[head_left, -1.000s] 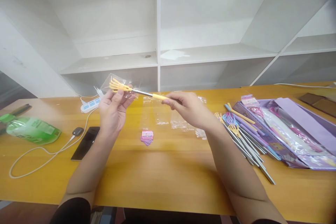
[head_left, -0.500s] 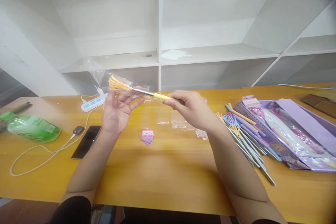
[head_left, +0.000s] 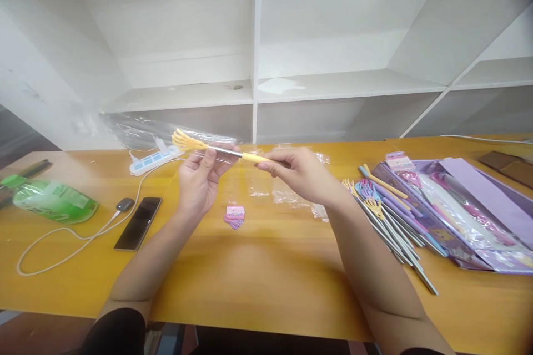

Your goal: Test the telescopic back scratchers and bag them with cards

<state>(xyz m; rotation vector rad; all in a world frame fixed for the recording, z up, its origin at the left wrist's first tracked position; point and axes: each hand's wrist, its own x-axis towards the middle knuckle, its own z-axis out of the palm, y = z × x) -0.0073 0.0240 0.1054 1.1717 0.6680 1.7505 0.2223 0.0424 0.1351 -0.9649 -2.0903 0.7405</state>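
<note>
A back scratcher with a yellow hand-shaped head, a metal rod and a yellow handle is held level above the table. Its head and part of the rod lie inside a clear plastic bag, which stretches out to the left. My left hand is closed round the bag and the rod just behind the head, thumb on top. With thumb and fingers, my right hand grips the yellow handle, outside the bag. Below, on the table, sits a small fanned stack of pink and purple cards.
More back scratchers lie piled at the right, beside a purple box with bagged ones. Clear bags lie behind my hands. At the left are a phone, a cable, a green bottle and a power strip.
My left hand has moved right and closed from an open palm onto the bagged rod. The bag now reaches further left, spread out. My right hand keeps its hold on the handle.
</note>
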